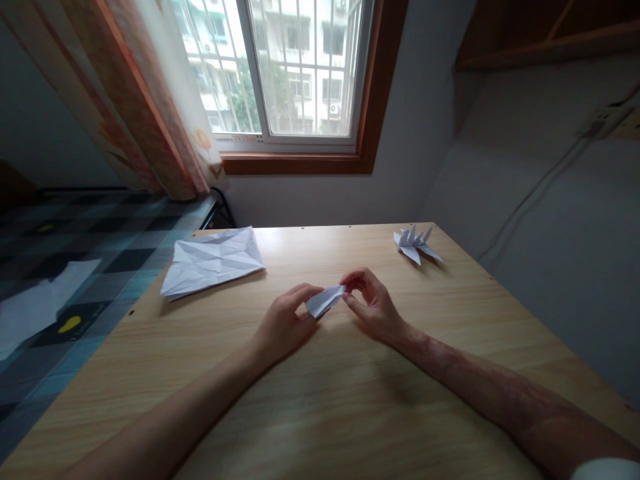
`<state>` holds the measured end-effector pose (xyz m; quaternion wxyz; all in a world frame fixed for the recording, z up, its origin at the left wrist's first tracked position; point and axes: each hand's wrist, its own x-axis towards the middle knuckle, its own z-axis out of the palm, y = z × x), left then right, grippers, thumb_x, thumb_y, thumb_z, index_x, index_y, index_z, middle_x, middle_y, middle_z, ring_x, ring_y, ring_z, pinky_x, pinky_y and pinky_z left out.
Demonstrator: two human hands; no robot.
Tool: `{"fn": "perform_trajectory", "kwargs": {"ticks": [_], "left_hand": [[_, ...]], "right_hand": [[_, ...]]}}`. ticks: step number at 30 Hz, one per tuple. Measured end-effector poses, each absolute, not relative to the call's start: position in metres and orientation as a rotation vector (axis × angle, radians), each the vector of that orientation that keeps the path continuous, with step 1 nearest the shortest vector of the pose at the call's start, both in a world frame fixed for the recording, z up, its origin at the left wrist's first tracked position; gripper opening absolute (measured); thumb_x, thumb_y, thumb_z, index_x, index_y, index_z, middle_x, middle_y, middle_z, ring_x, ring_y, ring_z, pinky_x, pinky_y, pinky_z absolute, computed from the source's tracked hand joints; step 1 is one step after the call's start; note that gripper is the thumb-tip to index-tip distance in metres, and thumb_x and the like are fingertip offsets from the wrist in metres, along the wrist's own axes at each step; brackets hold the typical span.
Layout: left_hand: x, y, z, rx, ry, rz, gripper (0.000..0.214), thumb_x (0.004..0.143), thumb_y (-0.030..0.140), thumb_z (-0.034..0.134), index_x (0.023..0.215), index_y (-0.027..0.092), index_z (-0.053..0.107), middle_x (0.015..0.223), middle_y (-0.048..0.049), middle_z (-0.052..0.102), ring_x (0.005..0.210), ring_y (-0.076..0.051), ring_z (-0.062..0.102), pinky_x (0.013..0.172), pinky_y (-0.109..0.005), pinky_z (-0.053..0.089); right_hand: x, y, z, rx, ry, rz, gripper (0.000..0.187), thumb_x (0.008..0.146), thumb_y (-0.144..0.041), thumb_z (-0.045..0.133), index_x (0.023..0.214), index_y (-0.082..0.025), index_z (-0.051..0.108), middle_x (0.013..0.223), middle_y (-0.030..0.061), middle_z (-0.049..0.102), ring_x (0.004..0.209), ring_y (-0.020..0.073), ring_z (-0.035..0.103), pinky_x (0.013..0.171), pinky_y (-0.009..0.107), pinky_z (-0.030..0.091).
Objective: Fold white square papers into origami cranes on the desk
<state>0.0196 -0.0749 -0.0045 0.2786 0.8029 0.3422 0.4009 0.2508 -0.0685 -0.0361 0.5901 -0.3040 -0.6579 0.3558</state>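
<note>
A small folded piece of white paper [324, 302] is held between my two hands, just above the middle of the wooden table [310, 413]. My left hand [291, 312] grips its wider left end, with the thumb and fingers closed on it. At the narrow right end, the thumb and fingertips of my right hand [373, 303] pinch the tip. Several folded paper cranes [413, 244] sit in a cluster at the far right of the table. Creased white paper sheets [215, 260] lie stacked at the far left.
A bed with a checked cover [150, 230] stands left of the table, with loose white papers [40, 303] on it. Behind the table are a barred window [300, 73] and a curtain [140, 93]. A cable [535, 177] hangs along the right wall below a wooden shelf [550, 47].
</note>
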Motion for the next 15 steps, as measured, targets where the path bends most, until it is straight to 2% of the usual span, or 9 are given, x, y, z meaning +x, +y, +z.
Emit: {"fn": "perform_trajectory", "kwargs": {"ticks": [5,10,15], "left_hand": [[0.0196,-0.0736,-0.0064,2.141,0.928,1.106,0.021,0.096,0.015,0.072,0.116,0.020,0.079,0.107,-0.0073,0.080,0.093,-0.020,0.074,0.064,-0.022,0.054],[0.0199,-0.0728,-0.0066,2.235,0.903,1.189,0.032,0.088,0.007,0.074,0.116,0.020,0.076,0.107,-0.0058,0.080,0.095,-0.020,0.074,0.082,-0.028,0.058],[0.0222,-0.0740,-0.0056,2.283,0.898,1.235,0.033,0.092,0.010,0.072,0.123,0.020,0.073,0.115,-0.0087,0.080,0.101,-0.022,0.074,0.090,-0.033,0.058]], "right_hand": [[0.2510,-0.0673,-0.0361,-0.704,-1.545,0.823,0.017,0.101,-0.027,0.075,0.116,-0.026,0.069,0.113,0.0064,0.071,0.103,0.0228,0.068,0.092,0.038,0.058],[0.2501,-0.0641,-0.0388,-0.794,-1.483,0.799,0.017,0.099,-0.030,0.077,0.113,-0.026,0.069,0.113,0.0056,0.070,0.100,0.0223,0.068,0.091,0.039,0.058],[0.2506,-0.0604,-0.0425,-0.920,-1.378,0.855,0.025,0.097,-0.039,0.080,0.113,-0.025,0.068,0.108,0.0044,0.069,0.095,0.0217,0.066,0.091,0.039,0.056]]}}
